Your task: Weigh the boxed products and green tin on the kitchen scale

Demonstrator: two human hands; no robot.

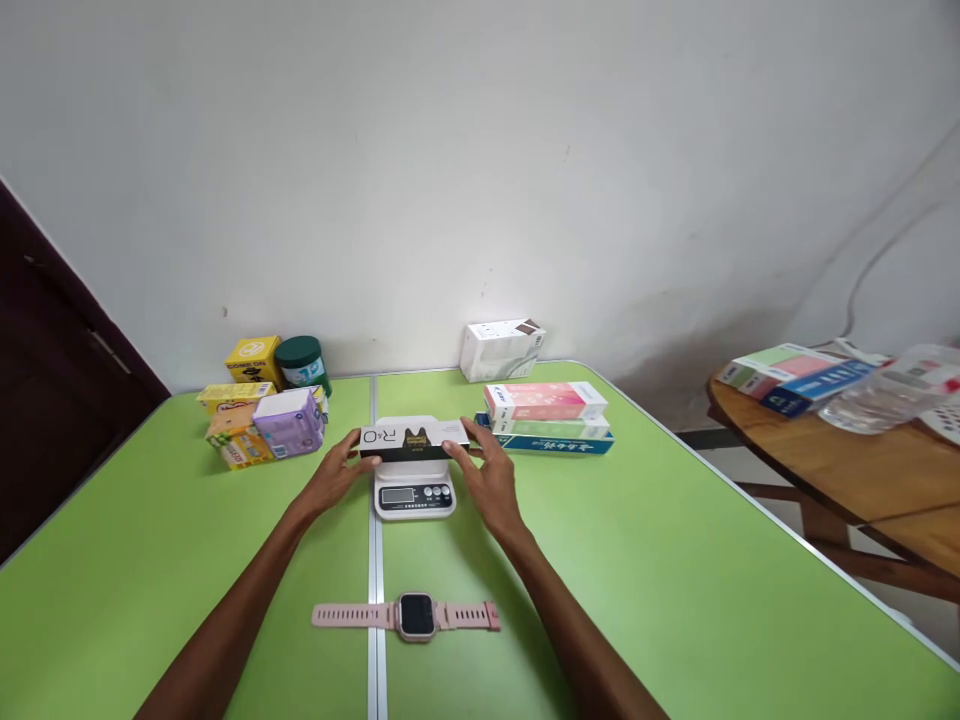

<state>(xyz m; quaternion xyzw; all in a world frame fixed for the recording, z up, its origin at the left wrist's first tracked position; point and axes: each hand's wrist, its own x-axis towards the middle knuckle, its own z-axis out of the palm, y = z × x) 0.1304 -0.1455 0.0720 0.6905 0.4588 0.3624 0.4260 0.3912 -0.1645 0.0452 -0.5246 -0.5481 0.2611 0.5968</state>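
Note:
A long white and black toothpaste-style box [414, 440] lies level across the top of a white kitchen scale [415, 508]. My left hand [335, 474] grips the box's left end, thumb in front and fingers behind. Its right end is held by my right hand [486, 478], with the thumb on the front edge. Below the box, the scale's display and round buttons face me; I cannot tell whether the box rests its weight on the plate. Nearer to me, a pink smartwatch [416, 616] lies flat with its strap stretched out.
Stacked pink, green and blue boxes [547, 415] sit right of the scale, with a white box [502, 350] behind. At left stand yellow boxes [253, 361], a purple packet [290, 422] and a green-lidded jar [301, 362]. A wooden table [832, 470] holds boxes and a plastic bottle [889, 395].

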